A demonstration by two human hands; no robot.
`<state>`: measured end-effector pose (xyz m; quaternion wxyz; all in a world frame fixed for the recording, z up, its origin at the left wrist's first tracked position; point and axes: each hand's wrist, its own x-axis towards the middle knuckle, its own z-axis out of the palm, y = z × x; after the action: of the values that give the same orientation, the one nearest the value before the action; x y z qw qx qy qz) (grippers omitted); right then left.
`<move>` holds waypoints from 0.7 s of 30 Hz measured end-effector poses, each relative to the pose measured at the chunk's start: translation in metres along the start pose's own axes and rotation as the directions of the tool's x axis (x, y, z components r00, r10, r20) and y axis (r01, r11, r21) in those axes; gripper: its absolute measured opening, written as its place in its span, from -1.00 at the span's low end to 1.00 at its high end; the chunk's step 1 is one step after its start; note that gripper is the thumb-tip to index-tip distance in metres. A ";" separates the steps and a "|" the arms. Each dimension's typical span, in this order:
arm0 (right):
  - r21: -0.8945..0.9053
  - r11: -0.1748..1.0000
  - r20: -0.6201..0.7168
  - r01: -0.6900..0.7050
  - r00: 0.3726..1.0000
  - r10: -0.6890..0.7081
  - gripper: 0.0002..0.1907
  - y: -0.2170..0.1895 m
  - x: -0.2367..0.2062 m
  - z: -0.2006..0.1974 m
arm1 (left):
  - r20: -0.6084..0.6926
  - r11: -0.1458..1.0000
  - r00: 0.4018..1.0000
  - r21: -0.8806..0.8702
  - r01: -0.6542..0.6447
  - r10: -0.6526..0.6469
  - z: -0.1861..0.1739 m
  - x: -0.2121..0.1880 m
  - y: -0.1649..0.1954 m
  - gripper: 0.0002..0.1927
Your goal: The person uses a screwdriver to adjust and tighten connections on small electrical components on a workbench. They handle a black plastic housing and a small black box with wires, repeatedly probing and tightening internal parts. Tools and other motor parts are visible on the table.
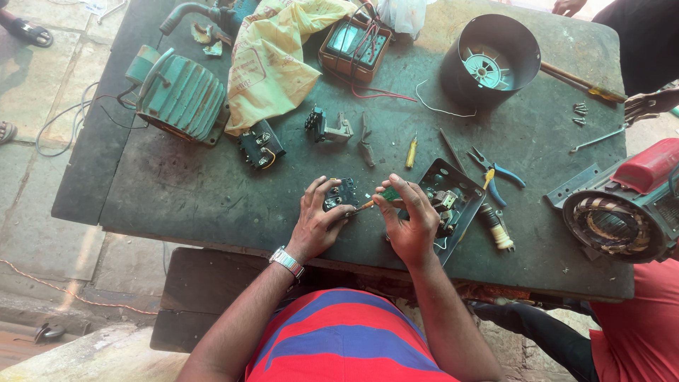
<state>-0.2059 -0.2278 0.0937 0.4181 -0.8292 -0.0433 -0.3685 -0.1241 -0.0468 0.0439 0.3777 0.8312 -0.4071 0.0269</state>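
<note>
The dark workbench (212, 191) carries all items and serves as reference. At its far left corner lies a green ribbed motor (180, 95), with a crumpled yellow bag (272, 60) beside it toward the middle. At the far right stands a black cylindrical fan housing (488, 60). Off the bench's right edge sits a red motor with exposed copper windings (622, 212). Near the middle of the near edge lies an open black metal switch box (453, 201), with blue-handled pliers (498, 177) just beyond it. A yellow-handled screwdriver (411, 152) lies at bench centre.

At the near edge, the left hand (318, 223) is closed around a small black switch block (339, 193), pressing it to the bench. The right hand (410, 219) grips a small green-handled screwdriver (378, 199), its tip meeting the switch block. A wristwatch (286, 262) sits on the left wrist.
</note>
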 end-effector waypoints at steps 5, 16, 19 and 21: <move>0.008 1.000 -0.005 -0.008 1.000 0.008 -0.52 -0.001 0.002 0.001 | -0.002 1.000 1.000 -0.002 -0.001 0.001 0.000 0.001 -0.003 -0.67; 0.017 0.999 -0.002 -0.030 1.000 0.030 -0.51 -0.008 0.007 0.008 | -0.025 1.000 0.999 -0.005 -0.020 0.019 -0.001 -0.001 -0.009 -0.68; 0.049 0.998 -0.004 -0.034 0.999 0.034 -0.47 -0.016 0.016 0.008 | -0.026 1.000 0.999 -0.008 -0.021 0.021 -0.002 -0.001 -0.010 -0.67; -0.171 0.981 -0.006 0.095 0.995 -0.097 -0.49 -0.021 0.021 0.000 | -0.024 1.000 1.000 -0.016 -0.013 0.012 -0.002 0.000 -0.010 -0.67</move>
<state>-0.1990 -0.2192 0.1210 0.3278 -0.8562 -0.0485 -0.3964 -0.1169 -0.0415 0.0392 0.3890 0.8252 -0.4079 0.0360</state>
